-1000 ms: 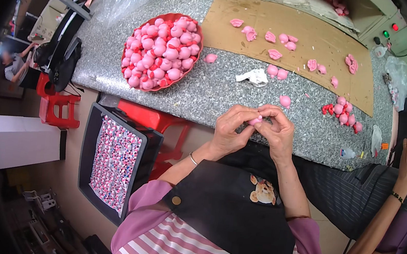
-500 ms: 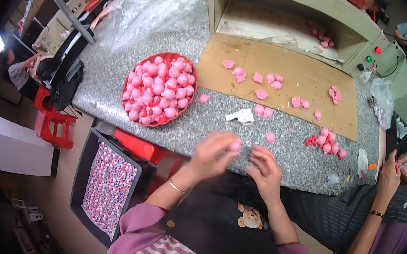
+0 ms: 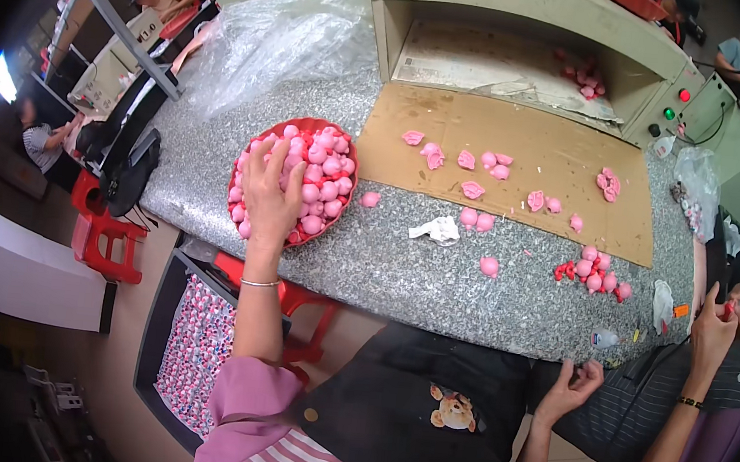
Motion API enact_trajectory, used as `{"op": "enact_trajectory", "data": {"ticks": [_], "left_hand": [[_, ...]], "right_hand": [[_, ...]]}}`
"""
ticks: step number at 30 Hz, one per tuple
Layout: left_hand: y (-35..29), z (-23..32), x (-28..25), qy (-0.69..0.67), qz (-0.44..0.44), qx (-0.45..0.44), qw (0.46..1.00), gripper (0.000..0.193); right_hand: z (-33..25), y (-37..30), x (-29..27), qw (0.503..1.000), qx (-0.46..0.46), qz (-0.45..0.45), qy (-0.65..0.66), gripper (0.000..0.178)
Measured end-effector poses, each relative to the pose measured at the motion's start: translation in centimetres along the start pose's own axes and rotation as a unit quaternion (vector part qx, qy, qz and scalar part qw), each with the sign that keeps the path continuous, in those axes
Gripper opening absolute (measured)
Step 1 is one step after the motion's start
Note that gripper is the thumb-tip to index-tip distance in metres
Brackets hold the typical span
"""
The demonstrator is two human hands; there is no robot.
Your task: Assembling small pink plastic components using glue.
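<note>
My left hand (image 3: 270, 196) lies over the heap in a round red basket (image 3: 351, 195), its fingers spread on the pink balls (image 3: 313, 192). Small red pieces are mixed among those balls. Under the palm the contents are hidden. At the table's front edge, my right hand (image 3: 572, 393) is raised with palm up and fingers loosely bent apart, and nothing shows in it. A single pink ball (image 3: 489, 266), a crumpled white cloth or paper (image 3: 435, 229) and a pair of pink balls (image 3: 476, 220) rest on the speckled tabletop between the hands.
Pink petal-shaped pieces (image 3: 473, 190) are scattered on a cardboard sheet (image 3: 377, 156) before an open box-like cabinet (image 3: 510, 75). A pink-and-red cluster (image 3: 593, 270) sits at right, near a co-worker's hands (image 3: 715, 327). Below left stands a dark crate (image 3: 157, 317) beside a red stool (image 3: 311, 337).
My left hand has moved left from the table's middle, where it held a pink ball, onto the basket. My right hand has gone right and down to the table edge.
</note>
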State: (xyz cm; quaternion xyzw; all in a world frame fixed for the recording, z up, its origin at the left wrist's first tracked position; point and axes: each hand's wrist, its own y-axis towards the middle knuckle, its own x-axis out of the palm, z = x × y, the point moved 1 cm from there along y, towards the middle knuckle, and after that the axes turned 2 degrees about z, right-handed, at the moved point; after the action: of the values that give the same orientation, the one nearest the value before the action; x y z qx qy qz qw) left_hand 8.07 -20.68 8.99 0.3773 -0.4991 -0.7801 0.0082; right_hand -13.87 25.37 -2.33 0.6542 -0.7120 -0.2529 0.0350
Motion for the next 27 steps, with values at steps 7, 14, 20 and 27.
{"op": "enact_trajectory", "data": {"ticks": [7, 14, 20, 27], "left_hand": [[-1.2, 8.6, 5.1, -0.236, -0.101, 0.005, 0.967, 0.023], [-1.5, 9.3, 15.9, -0.243, -0.152, -0.099, 0.953, 0.024], [-1.1, 9.9, 18.1, -0.228, -0.21, -0.117, 0.944, 0.018], [-0.5, 11.9, 14.2, -0.428, -0.201, -0.199, 0.858, 0.008]], "right_hand": [[1.8, 1.8, -1.7, 0.998, 0.051, 0.015, -0.038, 0.051], [1.9, 2.4, -1.3, 1.0, 0.023, 0.012, -0.015, 0.06], [1.0, 2.7, -1.0, 0.999, 0.039, 0.001, -0.034, 0.063], [0.0, 2.1, -0.5, 0.997, 0.01, 0.051, -0.054, 0.054]]}}
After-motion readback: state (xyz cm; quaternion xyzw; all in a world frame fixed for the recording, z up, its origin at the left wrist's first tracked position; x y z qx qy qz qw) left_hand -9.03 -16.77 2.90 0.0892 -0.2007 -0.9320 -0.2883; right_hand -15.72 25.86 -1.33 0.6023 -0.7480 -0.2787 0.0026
